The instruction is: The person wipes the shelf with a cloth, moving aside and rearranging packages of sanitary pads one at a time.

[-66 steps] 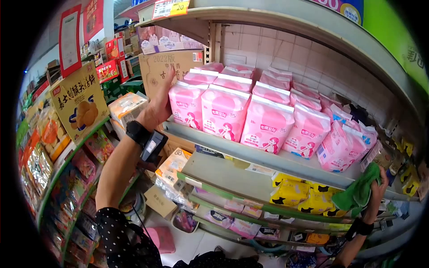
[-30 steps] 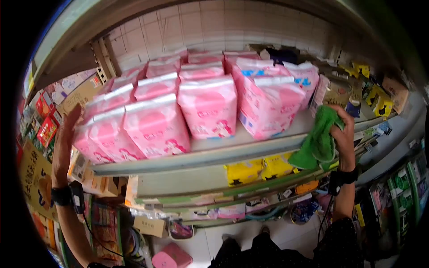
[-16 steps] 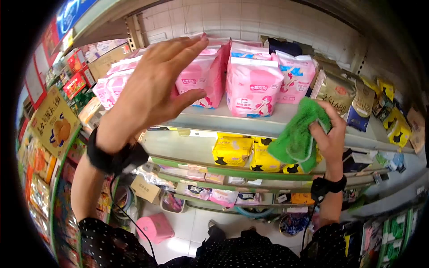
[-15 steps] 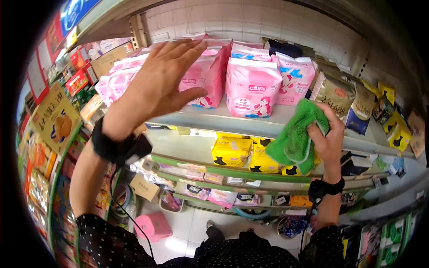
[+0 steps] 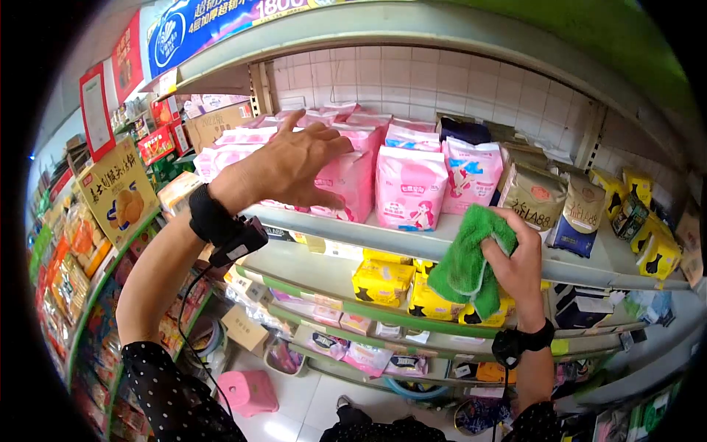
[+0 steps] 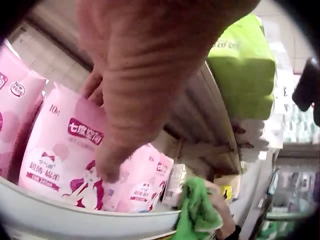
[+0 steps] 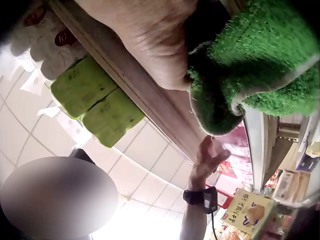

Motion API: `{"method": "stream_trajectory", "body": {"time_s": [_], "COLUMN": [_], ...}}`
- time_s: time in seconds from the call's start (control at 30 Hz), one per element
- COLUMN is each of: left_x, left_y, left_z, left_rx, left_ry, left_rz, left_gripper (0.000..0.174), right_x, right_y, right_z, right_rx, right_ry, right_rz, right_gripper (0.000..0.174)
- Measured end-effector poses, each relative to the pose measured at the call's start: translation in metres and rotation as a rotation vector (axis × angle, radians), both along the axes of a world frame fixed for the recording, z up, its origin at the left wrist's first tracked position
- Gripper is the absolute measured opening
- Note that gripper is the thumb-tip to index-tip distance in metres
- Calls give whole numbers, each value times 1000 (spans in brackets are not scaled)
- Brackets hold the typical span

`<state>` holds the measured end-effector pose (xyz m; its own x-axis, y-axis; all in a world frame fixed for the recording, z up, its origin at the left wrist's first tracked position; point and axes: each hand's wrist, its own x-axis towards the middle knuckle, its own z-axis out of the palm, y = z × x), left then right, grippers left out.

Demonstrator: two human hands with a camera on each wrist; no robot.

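Observation:
In the head view, my left hand (image 5: 294, 166) reaches over the front row of pink sanitary pad packs (image 5: 410, 188), fingers spread and thumb low. The left wrist view shows its thumb overlapping the front of one printed pack (image 6: 65, 150), while other fingers are at the top. My right hand (image 5: 519, 265) grips a green cloth (image 5: 471, 258) at the shelf's front edge, the cloth hanging over the lip. Close up in the right wrist view, the cloth (image 7: 270, 65) is fluffy with a pale hem.
Gold and dark blue packs (image 5: 534, 195) stand right of the pink ones, with yellow packs (image 5: 657, 239) farther along. More yellow packs (image 5: 383, 280) lie on the shelf below. An upper shelf (image 5: 412, 33) overhangs. A pink stool (image 5: 249, 392) is on the floor.
My left hand has gone from the row's left end to over the front packs. My right hand has brought the cloth leftward along the shelf edge. The slanted right-hand pack now stands upright.

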<state>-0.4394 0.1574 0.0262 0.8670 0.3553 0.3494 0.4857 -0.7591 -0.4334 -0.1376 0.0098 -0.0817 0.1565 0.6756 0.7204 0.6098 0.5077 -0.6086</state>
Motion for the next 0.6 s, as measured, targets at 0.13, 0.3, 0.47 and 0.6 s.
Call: {"method": "stream_trajectory", "body": {"time_s": [0.13, 0.3, 0.47, 0.6], "left_x": [-1, 14, 34, 47], "left_y": [27, 60, 99, 112], "left_z": [29, 48, 39, 43], "left_rx": [-332, -436, -307, -252], "left_ry": [-282, 14, 217, 349], "left_rz": [-58, 174, 159, 162], "left_gripper": [57, 61, 72, 65], "right_x": [-2, -1, -7, -8], "right_y": [2, 5, 1, 3], "right_z": [-2, -5, -2, -2], "right_rx": [29, 60, 36, 31], "right_ry": [-10, -36, -12, -15], "right_rz": [-19, -53, -51, -60], "right_gripper": [27, 28, 29, 29]}}
